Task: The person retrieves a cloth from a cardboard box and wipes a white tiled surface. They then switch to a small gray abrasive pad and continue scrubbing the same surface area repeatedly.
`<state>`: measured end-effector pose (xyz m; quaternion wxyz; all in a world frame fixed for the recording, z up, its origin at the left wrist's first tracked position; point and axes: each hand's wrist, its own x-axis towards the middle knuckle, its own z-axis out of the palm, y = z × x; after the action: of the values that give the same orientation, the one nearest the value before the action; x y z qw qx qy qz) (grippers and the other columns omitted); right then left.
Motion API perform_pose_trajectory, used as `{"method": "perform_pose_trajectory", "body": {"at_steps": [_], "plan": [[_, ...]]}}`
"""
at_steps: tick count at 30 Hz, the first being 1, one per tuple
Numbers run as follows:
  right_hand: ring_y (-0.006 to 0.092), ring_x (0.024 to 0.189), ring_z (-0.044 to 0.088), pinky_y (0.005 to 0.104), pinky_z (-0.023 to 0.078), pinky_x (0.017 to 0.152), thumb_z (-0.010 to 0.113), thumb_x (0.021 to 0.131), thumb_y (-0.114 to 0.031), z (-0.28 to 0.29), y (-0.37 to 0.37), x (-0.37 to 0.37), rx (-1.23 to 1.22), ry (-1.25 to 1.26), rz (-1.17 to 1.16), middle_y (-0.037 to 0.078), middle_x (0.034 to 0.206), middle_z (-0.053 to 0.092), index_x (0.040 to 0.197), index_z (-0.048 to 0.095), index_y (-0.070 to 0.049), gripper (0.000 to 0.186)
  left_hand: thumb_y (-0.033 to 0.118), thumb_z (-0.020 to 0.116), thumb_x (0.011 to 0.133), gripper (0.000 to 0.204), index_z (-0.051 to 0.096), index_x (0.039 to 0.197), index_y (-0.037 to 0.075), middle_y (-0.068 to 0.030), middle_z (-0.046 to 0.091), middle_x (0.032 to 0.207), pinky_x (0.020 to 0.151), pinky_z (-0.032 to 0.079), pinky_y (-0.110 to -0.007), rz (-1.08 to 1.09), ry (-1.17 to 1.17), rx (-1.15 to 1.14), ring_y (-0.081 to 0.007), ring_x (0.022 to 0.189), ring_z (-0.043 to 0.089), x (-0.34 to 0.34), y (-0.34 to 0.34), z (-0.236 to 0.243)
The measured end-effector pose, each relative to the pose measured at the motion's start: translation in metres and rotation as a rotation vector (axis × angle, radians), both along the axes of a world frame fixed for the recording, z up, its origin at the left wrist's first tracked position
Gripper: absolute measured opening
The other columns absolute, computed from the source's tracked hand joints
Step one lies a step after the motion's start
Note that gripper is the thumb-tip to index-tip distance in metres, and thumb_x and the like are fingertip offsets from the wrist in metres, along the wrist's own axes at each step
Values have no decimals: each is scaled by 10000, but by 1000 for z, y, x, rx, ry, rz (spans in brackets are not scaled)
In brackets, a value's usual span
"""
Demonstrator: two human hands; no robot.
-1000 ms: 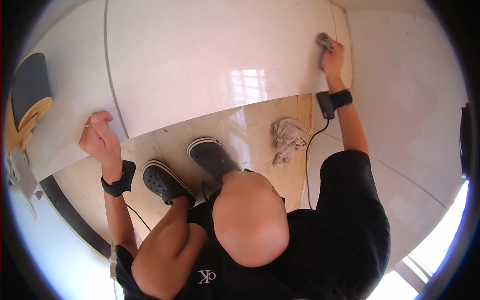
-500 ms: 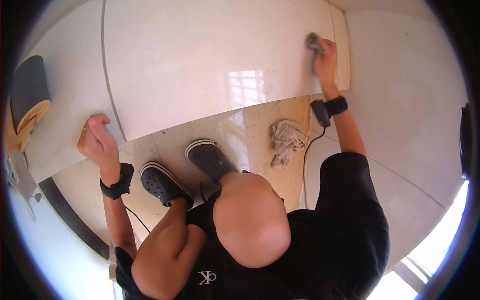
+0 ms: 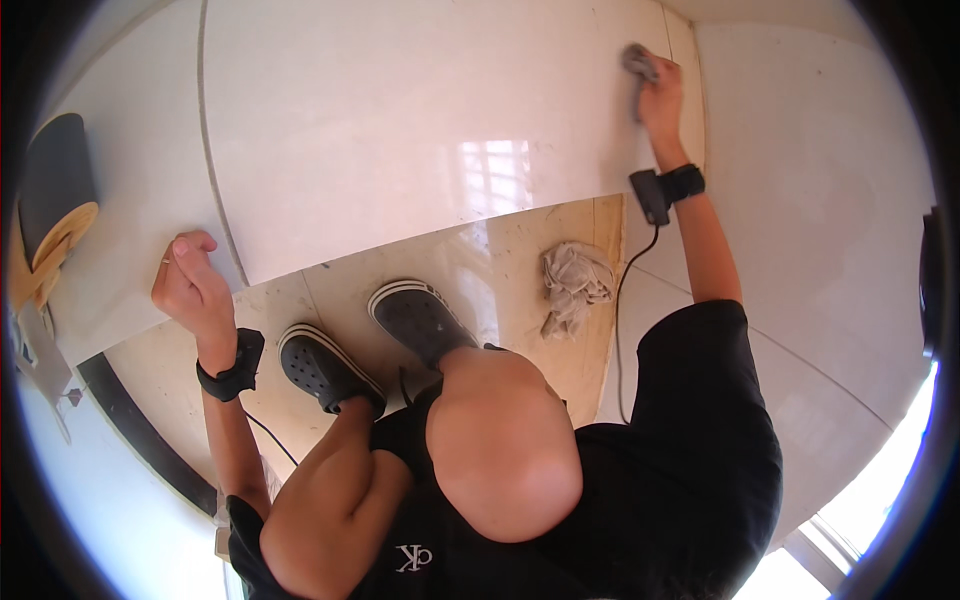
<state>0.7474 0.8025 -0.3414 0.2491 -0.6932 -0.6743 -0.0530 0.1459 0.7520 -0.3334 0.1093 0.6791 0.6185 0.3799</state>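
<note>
My right hand (image 3: 660,104) is stretched far forward, its fingers closed on a dark grey wad (image 3: 638,62). Slight blur leaves it unclear whether that wad is cloth or steel wool. It is pressed against the glossy white tiled surface (image 3: 380,120), close to the right corner. Over at the left, my left hand (image 3: 195,285) is curled into a loose fist by the dark tile joint, with nothing seen in it. A crumpled, dirty beige rag (image 3: 577,285) lies on the floor below the white surface.
My dark clogs (image 3: 415,315) stand on the stained beige floor (image 3: 510,260). A plain white wall (image 3: 800,170) closes off the right side. From my right wrist strap (image 3: 668,190) a black cable (image 3: 620,340) hangs down. At the far left are a dark curved object (image 3: 60,185) and wooden parts.
My right hand has slid the dark grey wad a little farther away and slightly right over the white surface. My left hand has barely moved, and the rag stays put.
</note>
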Motion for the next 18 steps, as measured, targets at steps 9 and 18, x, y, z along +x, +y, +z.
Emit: {"method": "perform_pose_trajectory", "body": {"at_steps": [9, 18], "plan": [[298, 1091, 614, 319, 506, 907, 461, 749, 192, 2, -15, -17, -39, 152, -95, 165, 1202, 581, 1226, 663, -53, 573, 138, 429, 1032, 403, 622, 715, -21, -63, 578, 616, 486, 359, -297, 0, -41, -8, -152, 507, 470, -5, 5, -14], [254, 1028, 600, 282, 483, 851, 425, 691, 226, -6, -2, -97, -231, 230, 355, 116, 1208, 565, 1259, 638, -44, 664, 140, 423, 1034, 413, 624, 716, -30, -58, 551, 600, 485, 342, -295, 21, -15, 5, -142, 504, 453, -17, 16, -11]]}}
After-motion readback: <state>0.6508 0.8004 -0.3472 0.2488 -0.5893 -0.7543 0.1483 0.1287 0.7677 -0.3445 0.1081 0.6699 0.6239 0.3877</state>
